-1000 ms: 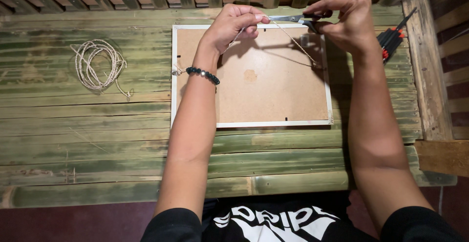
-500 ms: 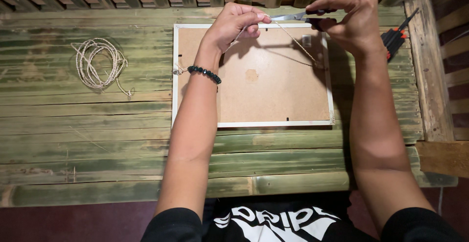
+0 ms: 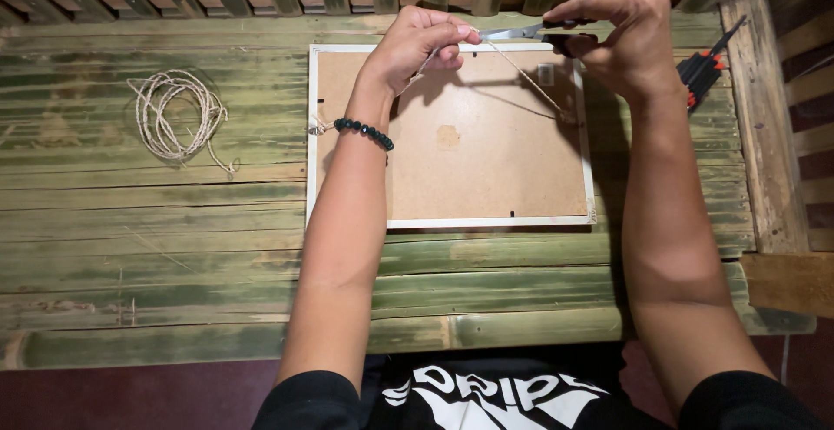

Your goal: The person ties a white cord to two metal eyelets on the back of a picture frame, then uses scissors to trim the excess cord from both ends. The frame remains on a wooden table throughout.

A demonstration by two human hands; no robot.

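Above frame (image 3: 452, 135): left hand (image 3: 415, 46) pinching twine (image 3: 521, 72); right hand (image 3: 621, 35) gripping scissors (image 3: 521, 32) at twine.

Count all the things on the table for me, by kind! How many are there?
Picture frame: 1
Scissors: 1
Twine pieces: 2, a coil and a strand pinched in the left hand
Bunch of black tools with orange marks: 1, too bundled to count singly
Total: 5

Dim overhead light, hard shadows, corners perhaps darkened.
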